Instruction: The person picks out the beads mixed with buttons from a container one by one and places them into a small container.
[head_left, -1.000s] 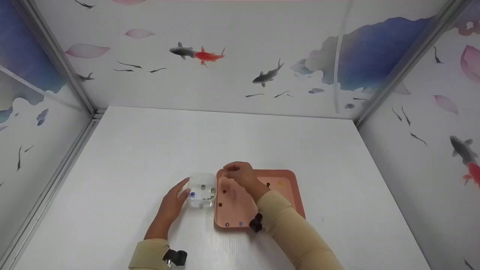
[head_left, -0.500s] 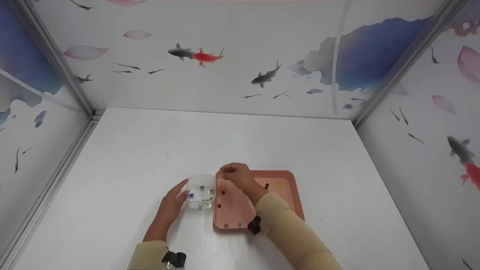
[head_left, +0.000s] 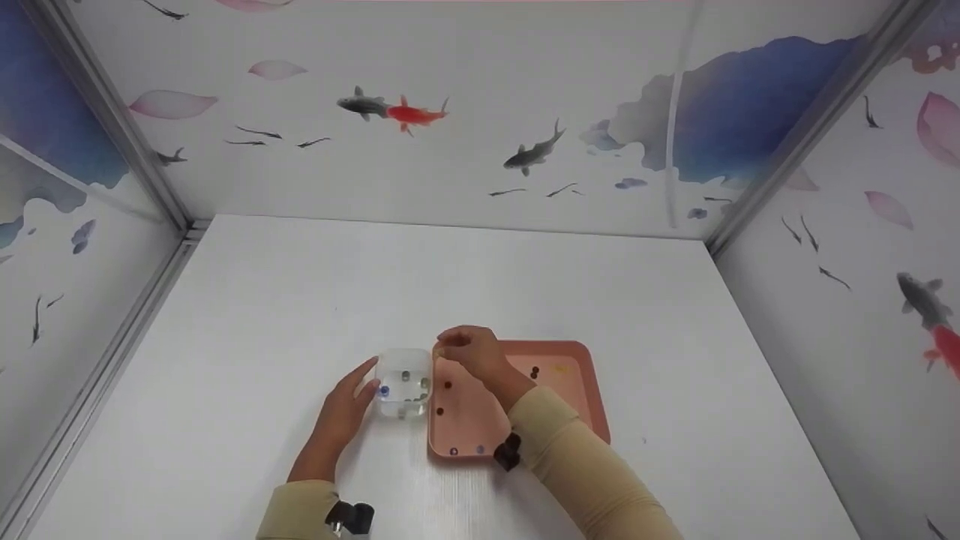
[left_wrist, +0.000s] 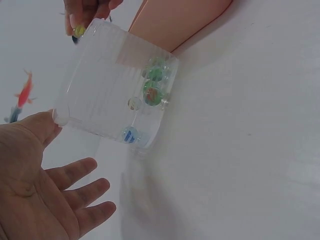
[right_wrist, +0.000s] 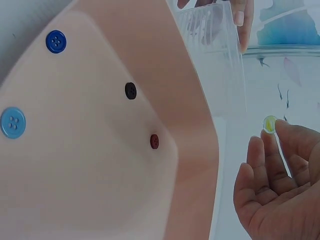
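A clear plastic container [head_left: 403, 379] stands at the tray's left side. Several glass marbles lie inside it, among them a blue-striped marble [left_wrist: 130, 134] and a green marble [left_wrist: 155, 74]. My left hand [head_left: 343, 409] touches the container's left side, its thumb near the rim and the other fingers spread and loosely extended in the left wrist view. Thumb and fingertip of my right hand [right_wrist: 285, 175] pinch a clear marble with a yellow core [right_wrist: 269, 124]. That hand is over the tray's far left corner, close beside the container's rim.
The pink tray [head_left: 480, 420] bears several buttons: a dark blue button [right_wrist: 56, 41], a light blue button [right_wrist: 13, 122], a black button [right_wrist: 130, 91] and a dark red button [right_wrist: 154, 141]. A yellow piece [head_left: 561, 369] lies at its far right. Printed panels [head_left: 465, 165] wall in the white table [head_left: 300, 285].
My right hand has shifted slightly left toward the container, still pinching the marble. The left hand has stayed at the container's side.
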